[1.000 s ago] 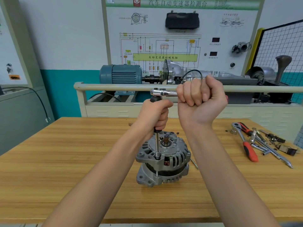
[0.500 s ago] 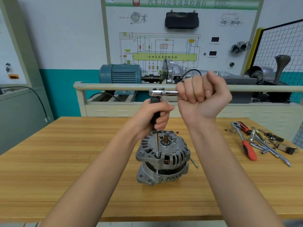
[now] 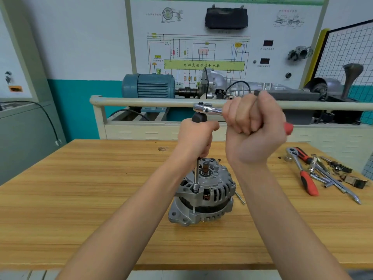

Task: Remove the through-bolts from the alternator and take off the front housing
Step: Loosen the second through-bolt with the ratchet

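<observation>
On the bench: a wooden workbench [image 3: 80, 199] fills the lower half of the view, with both forearms reaching in from the bottom edge.
Alternator: the alternator [image 3: 202, 196] stands near the middle of the bench with its shaft end up; the ribbed front housing [image 3: 214, 185] is on top and is seated on the body below it.
Shaft: a short stub shaft [image 3: 205, 165] rises from the bearing in the housing's centre.
Extension bar: a slim steel extension bar [image 3: 196, 177] stands upright, its lower end on a bolt head at the housing's left rim; the bolt itself is too small to make out.
Left hand: the left hand [image 3: 196, 141] has its fingers curled round the black grip at the top of the bar, just under the ratchet head.
Ratchet: the chrome head of the ratchet [image 3: 205, 109] sits on top of the bar, and its handle runs to the right into the fist.
Right hand: the right hand [image 3: 254, 128] is a closed fist round the ratchet handle; a red end of the handle shows past its far side.
Loose bolt: a thin loose bolt [image 3: 239, 197] lies on the wood just beside the alternator's right side.
Spare tools: a second ratchet with a red handle [image 3: 302, 171] and a pile of chrome bars and sockets [image 3: 331, 176] lie loose on the right end of the bench, well apart from the alternator.
Containers: none can be made out on the bench.
Behind the bench: a railed stand carries a blue electric motor [image 3: 148, 85] coupled to a gearbox, in front of a wiring-diagram board [image 3: 203, 53].
</observation>
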`<state>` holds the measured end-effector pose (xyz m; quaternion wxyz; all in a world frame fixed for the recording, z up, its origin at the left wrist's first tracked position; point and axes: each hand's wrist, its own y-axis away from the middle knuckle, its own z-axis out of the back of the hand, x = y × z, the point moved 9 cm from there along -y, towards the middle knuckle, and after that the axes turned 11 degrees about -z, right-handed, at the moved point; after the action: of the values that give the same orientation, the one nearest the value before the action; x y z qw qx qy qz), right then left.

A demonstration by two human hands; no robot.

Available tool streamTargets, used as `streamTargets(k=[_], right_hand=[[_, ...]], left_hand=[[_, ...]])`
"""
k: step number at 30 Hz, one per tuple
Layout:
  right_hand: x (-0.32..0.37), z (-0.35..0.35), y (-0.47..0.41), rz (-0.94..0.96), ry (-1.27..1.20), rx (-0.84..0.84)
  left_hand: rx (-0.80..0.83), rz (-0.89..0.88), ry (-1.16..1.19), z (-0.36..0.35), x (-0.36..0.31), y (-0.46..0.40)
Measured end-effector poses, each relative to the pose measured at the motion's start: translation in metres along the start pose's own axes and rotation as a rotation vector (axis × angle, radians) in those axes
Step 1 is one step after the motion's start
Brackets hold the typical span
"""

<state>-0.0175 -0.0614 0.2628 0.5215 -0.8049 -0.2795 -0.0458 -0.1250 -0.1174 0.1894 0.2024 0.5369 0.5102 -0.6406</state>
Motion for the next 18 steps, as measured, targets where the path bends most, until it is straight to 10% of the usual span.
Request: streamTargets(k=[4,13,18], right_hand=[[0.004,-0.022,0.01,0.147,0.247,0.022],[-0.039,0.04,-0.026,-0.408,-0.638,-0.151],[-0.055,0.041,-0.03,-0.457,-0.699,-0.225]], left_hand=[[-0.058,-0.027,0.003,0.004,-0.002,0.001],[0.372,-0.059,0.154,-0.014,-0.013,0.006],[0.459,0.013,0.257,-0.02,-0.012,0.006]])
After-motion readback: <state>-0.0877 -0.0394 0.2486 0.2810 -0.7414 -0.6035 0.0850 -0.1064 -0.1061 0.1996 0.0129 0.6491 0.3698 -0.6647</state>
